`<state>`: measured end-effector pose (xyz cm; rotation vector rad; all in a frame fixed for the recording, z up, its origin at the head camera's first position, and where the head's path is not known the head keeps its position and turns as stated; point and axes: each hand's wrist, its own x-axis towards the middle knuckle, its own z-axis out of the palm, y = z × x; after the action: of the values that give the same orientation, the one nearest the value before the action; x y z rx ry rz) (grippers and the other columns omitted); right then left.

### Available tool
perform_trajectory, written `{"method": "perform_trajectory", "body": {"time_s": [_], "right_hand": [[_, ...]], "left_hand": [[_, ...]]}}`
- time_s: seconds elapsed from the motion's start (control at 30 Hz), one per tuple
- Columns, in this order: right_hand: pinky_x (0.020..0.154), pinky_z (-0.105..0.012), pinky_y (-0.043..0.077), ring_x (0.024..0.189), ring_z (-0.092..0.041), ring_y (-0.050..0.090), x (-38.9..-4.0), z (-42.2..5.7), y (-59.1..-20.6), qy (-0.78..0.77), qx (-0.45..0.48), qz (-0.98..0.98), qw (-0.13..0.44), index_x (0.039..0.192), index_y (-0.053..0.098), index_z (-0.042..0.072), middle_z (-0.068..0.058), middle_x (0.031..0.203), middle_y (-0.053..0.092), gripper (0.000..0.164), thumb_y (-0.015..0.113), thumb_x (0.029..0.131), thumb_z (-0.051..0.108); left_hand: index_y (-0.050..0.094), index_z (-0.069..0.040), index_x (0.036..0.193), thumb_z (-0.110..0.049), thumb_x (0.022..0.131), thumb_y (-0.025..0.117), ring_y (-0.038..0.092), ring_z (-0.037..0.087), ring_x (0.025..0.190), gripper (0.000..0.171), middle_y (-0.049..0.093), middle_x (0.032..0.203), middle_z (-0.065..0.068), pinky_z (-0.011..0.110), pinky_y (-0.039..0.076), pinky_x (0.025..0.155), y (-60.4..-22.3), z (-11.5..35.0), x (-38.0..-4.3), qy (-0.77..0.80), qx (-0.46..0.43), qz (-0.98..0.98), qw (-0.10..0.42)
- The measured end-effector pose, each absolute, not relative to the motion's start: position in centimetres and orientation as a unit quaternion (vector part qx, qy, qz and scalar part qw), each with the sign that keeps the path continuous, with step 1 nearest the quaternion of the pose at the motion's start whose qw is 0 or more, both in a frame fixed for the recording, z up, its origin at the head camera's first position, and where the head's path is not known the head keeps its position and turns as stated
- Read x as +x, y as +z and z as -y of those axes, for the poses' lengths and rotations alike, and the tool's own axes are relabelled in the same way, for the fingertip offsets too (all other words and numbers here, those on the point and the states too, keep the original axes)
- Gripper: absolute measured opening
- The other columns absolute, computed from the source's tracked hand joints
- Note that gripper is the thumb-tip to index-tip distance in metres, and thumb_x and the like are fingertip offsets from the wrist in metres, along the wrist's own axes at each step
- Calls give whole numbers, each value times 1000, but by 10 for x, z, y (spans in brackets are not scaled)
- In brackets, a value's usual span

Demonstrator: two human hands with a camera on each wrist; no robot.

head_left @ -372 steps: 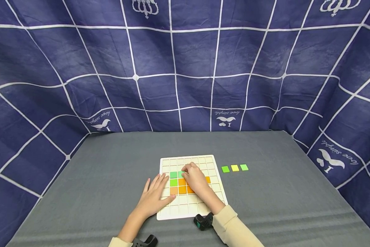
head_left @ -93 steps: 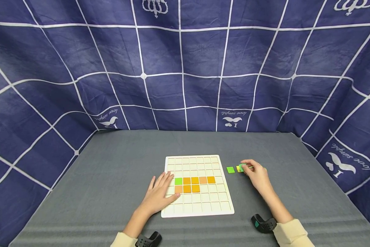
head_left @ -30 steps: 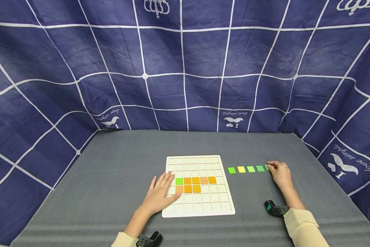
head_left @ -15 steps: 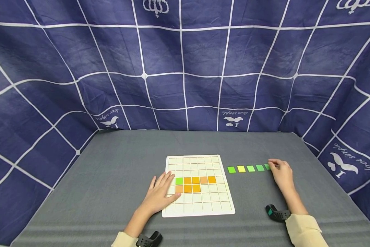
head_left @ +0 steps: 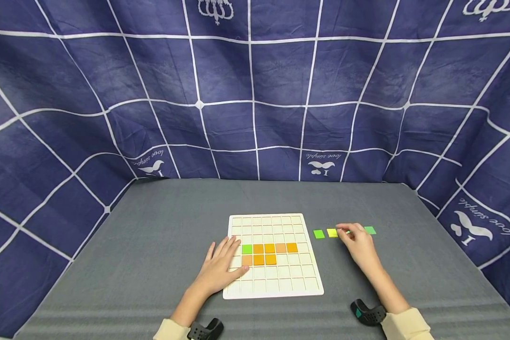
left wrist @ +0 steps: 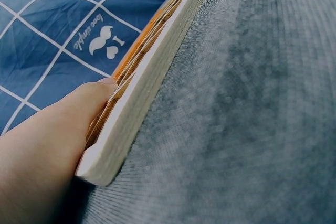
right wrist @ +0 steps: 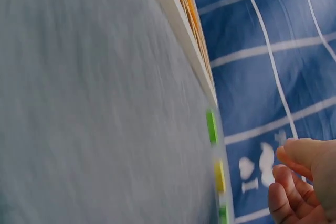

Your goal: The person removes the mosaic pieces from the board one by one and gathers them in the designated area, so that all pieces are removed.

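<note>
Cream-coloured grid board (head_left: 295, 285) lies flat on the table (head_left: 174, 212) and serves as the clock centre, 12 pointing away from the wearer. State of the left hand (head_left: 215, 275): spread wide, resting across the board's edge between 8 and 9 o'clock, thumb near the peach tile (head_left: 246, 260). Eight tiles occupy board cells; five are orange tiles (head_left: 270, 248). The loose row lies on the table at about 2 o'clock: a lime tile (head_left: 319, 233) nearest the board, then a yellow tile (head_left: 332, 233), with a green tile (head_left: 370, 230) at the outer end.

Change: the right hand (head_left: 358, 248) has shifted from that outer end toward 9 o'clock and is now at the row's middle, leaving the green tile uncovered. State: narrow, fingers bent (whether a tile is pinched cannot be determined; the right wrist view shows none between them). The left hand and the board's tiles are unchanged. Assessment: the green tile appears settled on the table, and the work appears confined to the loose row.
</note>
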<state>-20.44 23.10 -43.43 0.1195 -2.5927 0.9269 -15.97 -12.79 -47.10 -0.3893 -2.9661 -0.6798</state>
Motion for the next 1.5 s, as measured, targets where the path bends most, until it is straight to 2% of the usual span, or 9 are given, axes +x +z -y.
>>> {"method": "perform_trajectory", "body": {"time_s": [0.1,0.37,0.6,1.03,1.5], "right_hand": [[54,-19,41,64,0,48,-201,-214,-436,338,68,917,200,95,69,6,-4,80,59,14,65,82,10],[56,-17,40,65,-4,45,-196,-167,-439,357,90,921,126,96,69,9,0,79,56,15,66,82,13],[56,-17,40,65,-5,46,-195,-144,-448,393,89,911,88,94,69,10,2,79,56,13,66,82,14],[59,-15,38,67,-3,43,-194,-138,-463,401,97,907,88,98,69,12,1,88,55,19,70,79,12],[60,-16,39,67,-3,42,-193,-139,-463,377,99,917,82,95,68,12,2,86,53,16,69,79,11]], "left_hand": [[35,-16,141,-63,79,50,21,22,140,79,30,149,3,51,7,112,-470,128,-159,-222,-128,966,38],[35,-14,141,-62,80,50,23,24,139,78,31,148,4,52,8,112,-467,128,-159,-221,-132,966,39],[35,-15,141,-62,79,51,23,24,139,78,31,148,4,52,8,111,-469,127,-159,-221,-131,966,37],[32,-17,142,-63,80,49,20,22,140,79,28,150,2,51,5,112,-468,130,-160,-220,-130,966,29],[33,-17,142,-64,80,47,20,21,140,79,28,150,2,51,5,112,-469,128,-158,-223,-130,966,27]]}}
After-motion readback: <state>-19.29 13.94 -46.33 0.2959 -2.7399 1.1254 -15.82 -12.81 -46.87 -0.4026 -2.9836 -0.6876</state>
